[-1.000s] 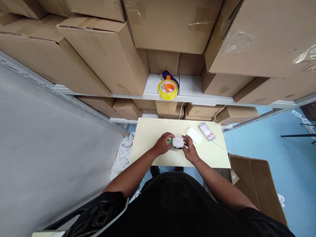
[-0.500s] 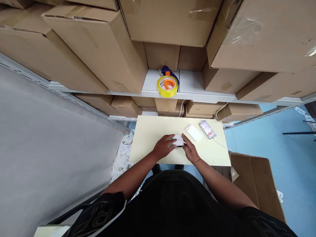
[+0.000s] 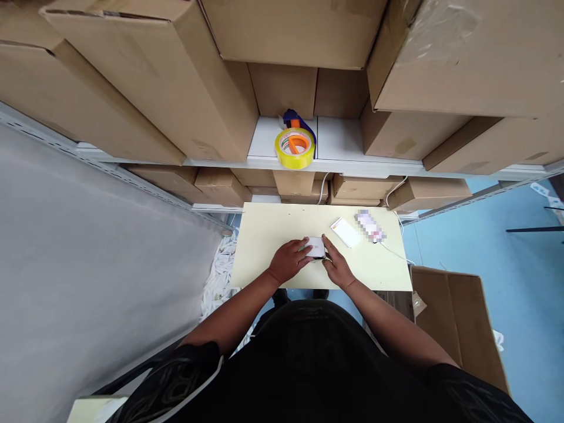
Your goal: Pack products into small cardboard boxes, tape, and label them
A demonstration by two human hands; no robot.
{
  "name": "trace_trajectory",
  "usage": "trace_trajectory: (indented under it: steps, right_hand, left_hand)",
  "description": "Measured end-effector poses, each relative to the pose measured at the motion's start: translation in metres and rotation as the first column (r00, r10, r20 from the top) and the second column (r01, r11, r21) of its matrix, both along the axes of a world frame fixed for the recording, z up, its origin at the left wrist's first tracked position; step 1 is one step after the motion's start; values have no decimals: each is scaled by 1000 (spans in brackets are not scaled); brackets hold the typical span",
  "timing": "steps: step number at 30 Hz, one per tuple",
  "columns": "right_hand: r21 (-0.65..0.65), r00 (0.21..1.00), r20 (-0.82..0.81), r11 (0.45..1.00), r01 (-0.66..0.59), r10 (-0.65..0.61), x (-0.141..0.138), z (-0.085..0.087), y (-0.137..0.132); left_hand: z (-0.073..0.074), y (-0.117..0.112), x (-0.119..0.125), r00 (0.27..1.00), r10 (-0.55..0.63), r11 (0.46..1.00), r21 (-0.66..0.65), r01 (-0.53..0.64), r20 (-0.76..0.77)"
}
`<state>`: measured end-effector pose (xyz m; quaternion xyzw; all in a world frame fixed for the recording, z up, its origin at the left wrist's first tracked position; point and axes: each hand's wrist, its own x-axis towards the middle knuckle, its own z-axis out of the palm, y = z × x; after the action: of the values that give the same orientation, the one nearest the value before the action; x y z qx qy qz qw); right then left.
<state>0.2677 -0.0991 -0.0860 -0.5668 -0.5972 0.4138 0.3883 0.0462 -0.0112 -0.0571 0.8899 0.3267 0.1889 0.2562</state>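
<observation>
Both hands are down on the counter (image 3: pixel 264 235), and between them sits a small white box (image 3: pixel 315 247), flat and rectangular, with a dark edge showing along its near side. It lies near the middle of the pale yellow top, slightly toward the near edge. The left hand (image 3: pixel 288 261) covers the box's left end, fingers curled over it, grasping it. The right hand (image 3: pixel 335 265) presses in from the right, fingers laid along that end, grip closed on the box too.

Hard to read: any print on the box is too small to make out, and its underside and both ends are hidden under the fingers. The person's black shirt cuts off the near edge of the counter.

Just beyond the right hand lies a white card (image 3: pixel 345 232), tilted, apart from the box. Next to that, a blurred-out object (image 3: pixel 369 226) with a thin white cable (image 3: pixel 396 254) trailing off toward the right edge. Above, on the white shelf (image 3: pixel 339 141), a roll of yellow tape (image 3: pixel 295 148) sits on a blue dispenser, hemmed in by stacked cardboard boxes (image 3: pixel 167 76). An open carton (image 3: pixel 458 323) stands on the blue floor at the right, and a heap of white strips (image 3: pixel 219 276) lies on the left of the counter.
</observation>
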Motion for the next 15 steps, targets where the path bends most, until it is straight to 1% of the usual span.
trace_trajectory:
  steps: [2, 4, 11, 13, 15]
  right_hand:
    - [27, 998, 56, 999, -20, 18, -1, 2, 0]
    - [45, 995, 96, 998, -38, 33, -2, 3, 1]
    - [63, 989, 145, 997, -45, 36, -5, 1, -1]
    - [60, 991, 132, 997, -43, 35, -7, 2, -2]
    - [30, 997, 73, 999, -30, 28, -10, 1, -3]
  left_hand:
    - [-2, -3, -2, 1000, -2, 998, -69, 2, -6]
    - [-4, -5, -4, 1000, -14, 995, -102, 12, -16]
    - [-11, -14, -3, 999, -40, 996, -76, 37, -30]
    - [-14, -14, -6, 998, -44, 996, -80, 41, -35]
    - [-17, -14, -12, 997, -56, 994, -92, 52, -48]
